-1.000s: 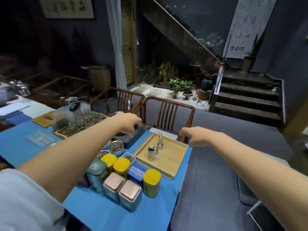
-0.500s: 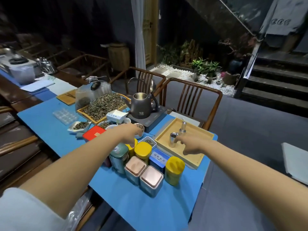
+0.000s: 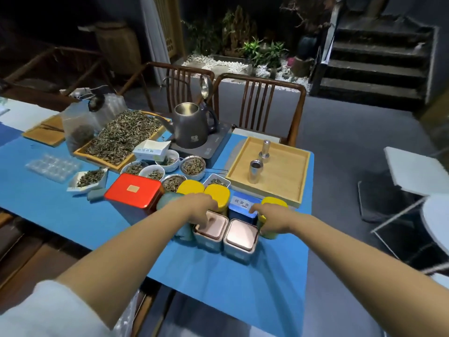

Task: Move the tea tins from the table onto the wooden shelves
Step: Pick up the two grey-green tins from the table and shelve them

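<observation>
Your tins sit in a tight cluster near the 6 o'clock edge of the blue table (image 3: 73, 215), bare cloth between them and that edge. Open floor at 3 o'clock past the table's right edge; wooden tray (image 3: 286, 190) borders the cluster at 1 o'clock, tea bowls and the red flat tin (image 3: 133, 192) at 10–11.

Your left hand (image 3: 199, 210) is fingers-down on the lid of the left square copper-lidded tin (image 3: 211, 233), partly curled, touching but not wrapped round it. Your right hand (image 3: 272, 221) is curled against the near yellow tin (image 3: 273, 215), at 3 o'clock of the right copper-lidded tin (image 3: 240, 242); can't tell if it has actually closed on the tin (fingers hidden behind it).

Count:
- copper-lidded square tins: 2, side by side, touching
- yellow round tins: 3 – the pair (image 3: 204, 190) at 12 o'clock of your left hand, 1 at your right
- blue box tin (image 3: 243, 210): 1, between the yellow ones
- teal round tin (image 3: 170, 200): 1, mostly under your left wrist
- red flat tin: 1
</observation>
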Demonstrator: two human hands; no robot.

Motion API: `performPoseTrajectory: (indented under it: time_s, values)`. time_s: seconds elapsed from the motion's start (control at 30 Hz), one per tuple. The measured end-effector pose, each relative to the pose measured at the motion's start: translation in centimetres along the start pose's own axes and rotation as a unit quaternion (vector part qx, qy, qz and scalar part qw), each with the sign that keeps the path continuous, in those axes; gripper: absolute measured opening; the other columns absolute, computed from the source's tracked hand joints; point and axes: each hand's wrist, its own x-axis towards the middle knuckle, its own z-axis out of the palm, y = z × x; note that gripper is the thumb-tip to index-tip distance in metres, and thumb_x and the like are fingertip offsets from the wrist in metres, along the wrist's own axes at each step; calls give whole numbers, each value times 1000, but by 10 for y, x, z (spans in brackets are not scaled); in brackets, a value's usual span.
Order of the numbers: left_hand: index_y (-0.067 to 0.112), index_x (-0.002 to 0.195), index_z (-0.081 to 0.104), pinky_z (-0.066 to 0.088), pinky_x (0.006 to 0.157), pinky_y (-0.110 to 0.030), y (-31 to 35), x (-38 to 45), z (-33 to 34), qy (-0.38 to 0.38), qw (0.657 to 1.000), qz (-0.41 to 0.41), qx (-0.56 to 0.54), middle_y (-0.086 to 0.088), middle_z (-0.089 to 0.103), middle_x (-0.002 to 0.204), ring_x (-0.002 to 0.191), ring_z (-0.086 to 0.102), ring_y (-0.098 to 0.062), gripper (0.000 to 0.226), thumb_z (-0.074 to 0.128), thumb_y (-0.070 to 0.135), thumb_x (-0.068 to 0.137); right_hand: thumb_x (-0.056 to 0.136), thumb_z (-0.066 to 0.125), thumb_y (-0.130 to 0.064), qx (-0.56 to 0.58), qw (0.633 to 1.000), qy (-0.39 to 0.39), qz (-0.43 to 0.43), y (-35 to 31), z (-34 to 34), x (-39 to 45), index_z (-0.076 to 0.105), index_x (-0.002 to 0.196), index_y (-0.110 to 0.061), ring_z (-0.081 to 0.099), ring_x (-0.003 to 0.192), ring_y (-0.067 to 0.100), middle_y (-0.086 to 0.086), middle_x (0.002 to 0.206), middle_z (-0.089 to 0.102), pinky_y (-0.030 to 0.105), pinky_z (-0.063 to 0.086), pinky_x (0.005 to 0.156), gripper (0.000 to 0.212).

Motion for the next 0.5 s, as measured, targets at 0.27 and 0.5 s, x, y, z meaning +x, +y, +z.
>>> performPoseTrajectory:
  time_s: [0.27, 0.5]
  values:
    - [18, 137, 38, 40, 95, -38, 0, 18, 33, 9, 998, 41, 44, -8, 46, 132, 120, 45, -27, 72, 71, 30, 74, 74, 75, -32, 25, 999, 1, 29, -7, 41, 6, 25, 142, -15, 42, 123, 32, 14, 138, 38, 38, 40, 100, 86]
    - [16, 146, 20, 33, 103, -38, 4, 25, 50, 35, 996, 39, 71, -6, 35, 144, 131, 35, -24, 89, 70, 31, 75, 71, 77, -37, 21, 999, 20, 42, -15, 56, 15, 13, 147, -16, 30, 134, 29, 11, 149, 23, 39, 34, 108, 101]
